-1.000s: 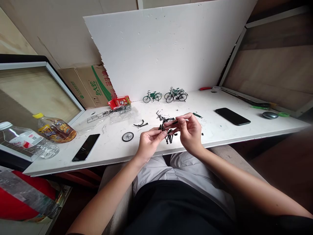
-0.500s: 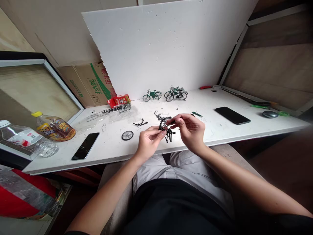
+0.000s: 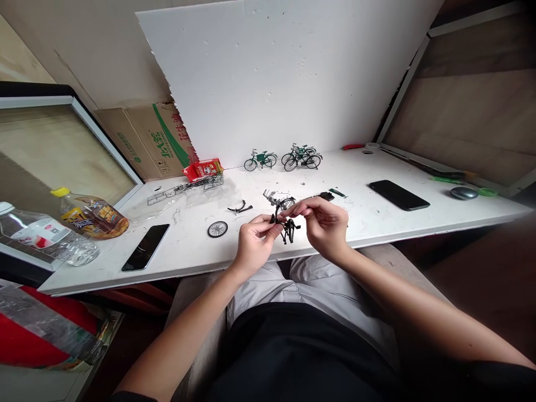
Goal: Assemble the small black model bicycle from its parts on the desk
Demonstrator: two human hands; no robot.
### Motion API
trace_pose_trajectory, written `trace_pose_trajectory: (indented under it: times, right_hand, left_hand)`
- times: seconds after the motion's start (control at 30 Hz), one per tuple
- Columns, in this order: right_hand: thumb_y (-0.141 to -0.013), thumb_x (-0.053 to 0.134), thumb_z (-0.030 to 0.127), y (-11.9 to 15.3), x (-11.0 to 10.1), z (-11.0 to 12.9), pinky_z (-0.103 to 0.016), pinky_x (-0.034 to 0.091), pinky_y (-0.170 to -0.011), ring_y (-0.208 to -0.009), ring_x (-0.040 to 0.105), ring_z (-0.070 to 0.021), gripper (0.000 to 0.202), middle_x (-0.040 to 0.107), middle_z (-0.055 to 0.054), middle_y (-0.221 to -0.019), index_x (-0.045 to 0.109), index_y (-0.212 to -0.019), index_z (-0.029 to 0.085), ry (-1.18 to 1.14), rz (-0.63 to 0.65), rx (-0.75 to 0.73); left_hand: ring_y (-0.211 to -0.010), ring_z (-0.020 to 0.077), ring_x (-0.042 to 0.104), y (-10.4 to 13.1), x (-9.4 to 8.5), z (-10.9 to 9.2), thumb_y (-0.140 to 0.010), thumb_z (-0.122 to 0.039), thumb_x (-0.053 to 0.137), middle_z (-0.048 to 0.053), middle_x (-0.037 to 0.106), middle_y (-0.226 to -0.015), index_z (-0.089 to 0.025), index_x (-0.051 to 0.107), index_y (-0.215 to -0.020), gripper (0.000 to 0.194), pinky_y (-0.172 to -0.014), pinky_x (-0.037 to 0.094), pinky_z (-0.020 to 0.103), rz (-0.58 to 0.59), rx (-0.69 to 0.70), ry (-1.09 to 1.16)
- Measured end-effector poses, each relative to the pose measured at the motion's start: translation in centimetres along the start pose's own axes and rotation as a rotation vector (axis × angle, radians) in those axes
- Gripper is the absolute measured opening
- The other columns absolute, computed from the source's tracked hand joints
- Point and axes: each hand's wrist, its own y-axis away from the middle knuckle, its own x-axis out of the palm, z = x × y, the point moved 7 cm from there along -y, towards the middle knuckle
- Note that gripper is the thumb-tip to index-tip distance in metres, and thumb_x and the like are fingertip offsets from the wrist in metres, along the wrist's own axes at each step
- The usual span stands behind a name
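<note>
Held over the front of the white desk is a partly built black model bicycle (image 3: 288,229), with one wheel, silver handlebars and a pedal showing. My left hand (image 3: 256,241) pinches its frame between thumb and fingers. On the other side, my right hand (image 3: 326,223) is closed, its curled fingertips pressed to the same frame; any small part between them is hidden. A loose spoked wheel (image 3: 218,229) lies left of my left hand. Behind it is a thin curved black part (image 3: 240,207).
Finished model bicycles (image 3: 260,160) stand at the back. A parts sprue (image 3: 188,190) on clear plastic and a red packet (image 3: 203,170) lie left of them. Phones (image 3: 146,247) flank the work, with bottles (image 3: 94,215) at left and a mouse (image 3: 463,193) at right.
My right hand has shifted slightly left and its fingers have come down against the bicycle frame. The left hand keeps its grip. The whole view has tilted a little.
</note>
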Motion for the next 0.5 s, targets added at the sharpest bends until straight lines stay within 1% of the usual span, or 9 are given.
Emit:
trace_pose_trajectory:
  times: [0.1, 0.2, 0.23, 0.3, 0.37, 0.4, 0.47, 0.5]
  right_hand:
    - [-0.109, 0.06, 0.029, -0.1, 0.1, 0.1, -0.038, 0.065, -0.076, -0.084, 0.08, -0.0209, 0.018, 0.081, -0.004, -0.09, 0.074, -0.099, 0.024, -0.005, 0.04, -0.014]
    - [-0.111, 0.056, 0.032, -0.2, 0.4, 0.4, -0.04, 0.065, -0.083, -0.094, 0.08, -0.0221, 0.022, 0.083, -0.006, -0.104, 0.078, -0.114, 0.026, 0.061, 0.113, -0.031]
    - [-0.111, 0.056, 0.033, -0.3, 0.3, 0.5, -0.041, 0.064, -0.085, -0.097, 0.079, -0.0228, 0.025, 0.083, -0.006, -0.108, 0.079, -0.118, 0.028, 0.097, 0.12, -0.05]
    - [-0.11, 0.059, 0.036, -0.6, -0.1, 0.7, -0.042, 0.063, -0.086, -0.098, 0.077, -0.0237, 0.025, 0.081, -0.006, -0.109, 0.082, -0.121, 0.031, 0.154, 0.086, -0.099]
    - [-0.106, 0.067, 0.037, -0.9, -0.8, 0.7, -0.04, 0.063, -0.078, -0.092, 0.075, -0.0228, 0.021, 0.078, -0.006, -0.103, 0.084, -0.117, 0.032, 0.182, 0.02, -0.12]
    - [-0.104, 0.071, 0.037, -1.1, -1.1, 0.6, -0.038, 0.062, -0.073, -0.087, 0.074, -0.0217, 0.019, 0.077, -0.006, -0.1, 0.085, -0.114, 0.032, 0.181, -0.004, -0.106]
    - [-0.101, 0.075, 0.038, -1.4, -1.3, 0.0, -0.035, 0.061, -0.065, -0.08, 0.073, -0.0195, 0.016, 0.075, -0.006, -0.097, 0.086, -0.11, 0.03, 0.155, -0.006, -0.039]
    - [-0.1, 0.076, 0.039, -1.5, -1.3, -0.2, -0.034, 0.061, -0.064, -0.077, 0.072, -0.0186, 0.016, 0.075, -0.006, -0.096, 0.086, -0.108, 0.029, 0.133, 0.0, -0.005]
  left_hand:
    - [-0.095, 0.0237, 0.073, -0.1, 0.3, -0.1, -0.093, -0.036, 0.08, 0.013, 0.079, -0.102, -0.016, 0.088, -0.093, 0.021, -0.083, 0.055, 0.032, 0.024, -0.025, 0.023]
    - [-0.086, 0.0215, 0.07, -0.1, 0.5, -0.3, -0.093, -0.038, 0.079, 0.01, 0.078, -0.09, -0.016, 0.086, -0.087, 0.024, -0.076, 0.053, 0.031, 0.028, -0.05, 0.013]
    - [-0.083, 0.0209, 0.069, -0.2, 0.5, -0.5, -0.094, -0.038, 0.079, 0.01, 0.077, -0.088, -0.016, 0.086, -0.084, 0.025, -0.074, 0.053, 0.031, 0.026, -0.05, 0.005]
    - [-0.082, 0.0203, 0.068, -0.2, 0.5, -0.7, -0.093, -0.038, 0.079, 0.009, 0.078, -0.088, -0.016, 0.086, -0.084, 0.025, -0.073, 0.052, 0.03, 0.023, -0.048, 0.002]
    - [-0.083, 0.0208, 0.069, -0.2, 0.5, -0.7, -0.092, -0.038, 0.08, 0.01, 0.079, -0.091, -0.016, 0.087, -0.089, 0.024, -0.073, 0.053, 0.03, 0.017, -0.058, 0.023]
    - [-0.084, 0.0211, 0.07, -0.2, 0.4, -0.5, -0.092, -0.038, 0.081, 0.011, 0.079, -0.091, -0.015, 0.087, -0.091, 0.024, -0.073, 0.054, 0.03, 0.012, -0.072, 0.037]
    - [-0.085, 0.0218, 0.07, -0.1, 0.3, -0.1, -0.09, -0.039, 0.082, 0.011, 0.079, -0.091, -0.014, 0.087, -0.094, 0.026, -0.073, 0.054, 0.03, 0.003, -0.106, 0.059]
    - [-0.085, 0.0219, 0.07, -0.1, 0.2, 0.1, -0.09, -0.04, 0.082, 0.011, 0.079, -0.09, -0.014, 0.087, -0.093, 0.026, -0.073, 0.054, 0.03, 0.001, -0.121, 0.062]
